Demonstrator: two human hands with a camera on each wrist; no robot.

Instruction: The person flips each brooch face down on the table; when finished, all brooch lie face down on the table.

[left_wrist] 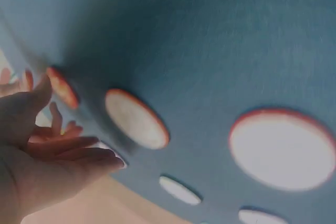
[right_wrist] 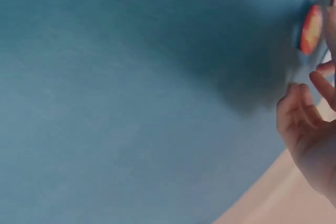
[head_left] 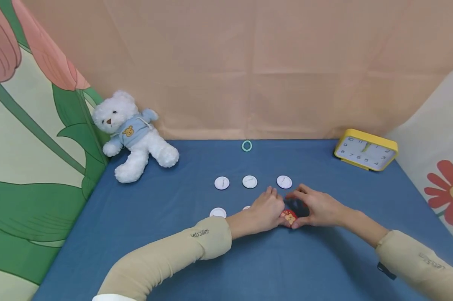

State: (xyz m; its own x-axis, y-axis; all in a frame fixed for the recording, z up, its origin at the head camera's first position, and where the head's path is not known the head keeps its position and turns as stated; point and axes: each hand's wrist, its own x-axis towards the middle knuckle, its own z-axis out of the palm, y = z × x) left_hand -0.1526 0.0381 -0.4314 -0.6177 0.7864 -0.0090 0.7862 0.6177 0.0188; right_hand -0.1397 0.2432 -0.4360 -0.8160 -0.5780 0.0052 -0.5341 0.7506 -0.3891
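Observation:
A small round red badge [head_left: 288, 217] with a bear picture lies picture side up between the two hands. My left hand [head_left: 259, 212] is at its left side, thumb close to its rim; in the left wrist view the fingers of this hand [left_wrist: 58, 156] are stretched out, apart from the badge [left_wrist: 64, 88]. My right hand [head_left: 318, 207] stands at the other side, with thumb and fingers spread apart and the thumb tip near the rim. In the right wrist view the badge [right_wrist: 312, 30] appears beyond the loosely bent fingers of the right hand [right_wrist: 310, 135].
Several badges lie white back up on the blue cloth [head_left: 166, 246]: a far row with one badge [head_left: 284, 182] at its right end, and a nearer badge [head_left: 218, 212]. Behind are a green ring [head_left: 246, 146], a white teddy bear [head_left: 132, 133] and a yellow clock [head_left: 366, 149].

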